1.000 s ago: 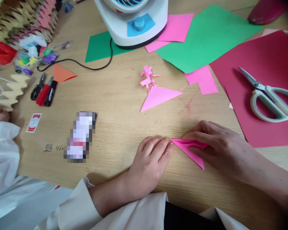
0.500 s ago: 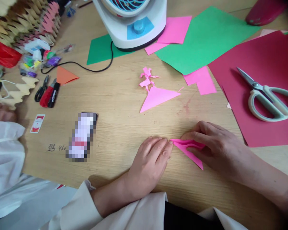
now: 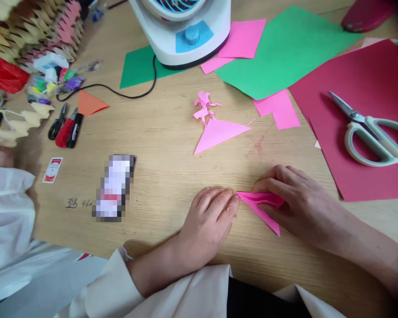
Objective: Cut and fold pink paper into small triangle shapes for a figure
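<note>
A folded piece of pink paper lies on the table in front of me, its narrow point to the left. My right hand pinches its upper layer, with the thumb inside the fold and the fingers on the far side. My left hand rests on the table, fingers together and bent, the fingertips pressing on the paper's left point. Its thumb is hidden. Farther back lie a folded pink triangle and small pink folded paper figures.
White-handled scissors lie on dark red paper at right. Green paper and pink sheets lie near a white appliance. A phone, cutters and another person's sleeve are at left.
Almost nothing differs. Both hands keep their places on the pink paper, and the view has shifted slightly.
</note>
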A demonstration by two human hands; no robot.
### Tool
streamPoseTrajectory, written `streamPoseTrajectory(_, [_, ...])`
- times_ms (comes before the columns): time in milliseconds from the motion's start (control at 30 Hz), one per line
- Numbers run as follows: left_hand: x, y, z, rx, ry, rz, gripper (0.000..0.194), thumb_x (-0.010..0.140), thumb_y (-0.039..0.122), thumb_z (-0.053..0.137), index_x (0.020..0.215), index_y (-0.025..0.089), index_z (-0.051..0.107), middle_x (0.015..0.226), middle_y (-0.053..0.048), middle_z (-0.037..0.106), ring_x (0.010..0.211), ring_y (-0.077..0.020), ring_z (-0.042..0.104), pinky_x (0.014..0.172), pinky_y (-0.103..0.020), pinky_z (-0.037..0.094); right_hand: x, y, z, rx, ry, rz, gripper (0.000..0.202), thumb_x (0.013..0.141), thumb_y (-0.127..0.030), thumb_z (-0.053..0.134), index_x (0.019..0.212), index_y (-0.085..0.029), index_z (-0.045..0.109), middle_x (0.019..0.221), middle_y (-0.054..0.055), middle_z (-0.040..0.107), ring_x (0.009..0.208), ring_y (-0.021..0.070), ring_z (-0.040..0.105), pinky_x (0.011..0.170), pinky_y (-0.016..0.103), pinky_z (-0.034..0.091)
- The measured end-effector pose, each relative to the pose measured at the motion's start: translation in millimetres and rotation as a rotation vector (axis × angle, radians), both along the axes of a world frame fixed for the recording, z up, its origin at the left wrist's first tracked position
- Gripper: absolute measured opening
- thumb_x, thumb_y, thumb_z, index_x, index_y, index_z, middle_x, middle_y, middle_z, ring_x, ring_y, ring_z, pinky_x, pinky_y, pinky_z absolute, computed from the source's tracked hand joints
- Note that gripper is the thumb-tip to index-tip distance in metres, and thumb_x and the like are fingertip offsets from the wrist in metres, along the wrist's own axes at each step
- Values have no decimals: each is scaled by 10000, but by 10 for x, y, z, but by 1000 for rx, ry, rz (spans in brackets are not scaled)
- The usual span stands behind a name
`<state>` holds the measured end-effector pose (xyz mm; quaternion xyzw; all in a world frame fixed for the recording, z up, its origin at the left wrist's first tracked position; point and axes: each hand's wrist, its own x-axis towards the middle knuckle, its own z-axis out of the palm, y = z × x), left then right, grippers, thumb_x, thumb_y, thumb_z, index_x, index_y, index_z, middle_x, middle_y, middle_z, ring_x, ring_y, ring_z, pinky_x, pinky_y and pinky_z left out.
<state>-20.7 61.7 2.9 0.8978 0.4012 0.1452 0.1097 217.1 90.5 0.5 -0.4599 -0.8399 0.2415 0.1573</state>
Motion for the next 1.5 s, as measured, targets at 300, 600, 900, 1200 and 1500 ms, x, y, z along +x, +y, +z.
streamPoseTrajectory(300, [74,273,145,-245,-150,50,283,908,190,557,1191,177,556,1171,-105,615,1134,-237,562,971,-433,497,-25,2,49,24,137,58,160,898,-89,531,797,-206,570,802,21,571,753,171,526,716,323,399])
streamPoseTrajectory(600, [452,608,190,-778,-651,167,371,877,167,615,1234,162,514,1150,-107,672,989,-180,670,857,-326,554,37,-30,96,285,320,-224,89,887,-140,593,899,-227,581,917,67,569,813,206,560,691,347,455])
streamPoseTrajectory(900, [491,638,-40,-1111,-1080,295,380,893,299,643,1242,152,605,987,-70,724,845,-152,692,794,-299,574,41,22,42,365,256,-213,143,871,-108,598,917,-242,575,1060,85,649,924,242,578,799,421,472])
streamPoseTrajectory(1200, [481,648,-68,-1172,-1265,433,190,776,268,769,932,161,751,901,-41,757,763,-140,699,741,-288,586,7,-1,47,421,112,-137,171,871,-98,620,983,-220,579,1098,96,676,896,242,565,787,418,458])
streamPoseTrajectory(1500, [479,600,-65,-1102,-1156,345,192,821,262,722,990,181,766,1035,-59,762,884,-181,715,803,-313,595,-27,-12,115,221,360,-212,86,919,-206,588,1000,-224,611,986,88,666,913,254,607,776,418,480])
